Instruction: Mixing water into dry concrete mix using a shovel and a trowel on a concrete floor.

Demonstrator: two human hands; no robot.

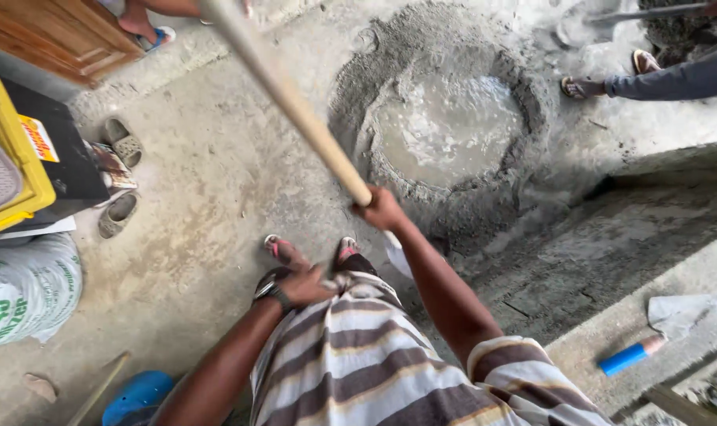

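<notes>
1. We are standing on a concrete floor [216, 181] and looking down at our striped shirt [358, 355] and our feet in sandals.
2. Our right hand [382, 209] is closing around the end of a long wooden handle [295, 99], which is slanting up and away toward the top left of the view.
3. Our left hand [305, 285] is resting against our waist, holding nothing, with the fingers curled loosely; a dark watch [270, 290] is sitting on that wrist.
4. Just beyond the right hand, a ring of grey cement mix [445, 126] is holding a pool of cloudy water in its middle.
5. Another person's sandalled foot and trouser leg [658, 79] are showing at the top right, near the ring.
6. A trowel with a blue handle [650, 339] is lying on the ledge at the lower right, well apart from us.
7. A yellow-and-black crate [27, 158] and a pair of grey sandals [120, 177] are sitting at the left.
</notes>
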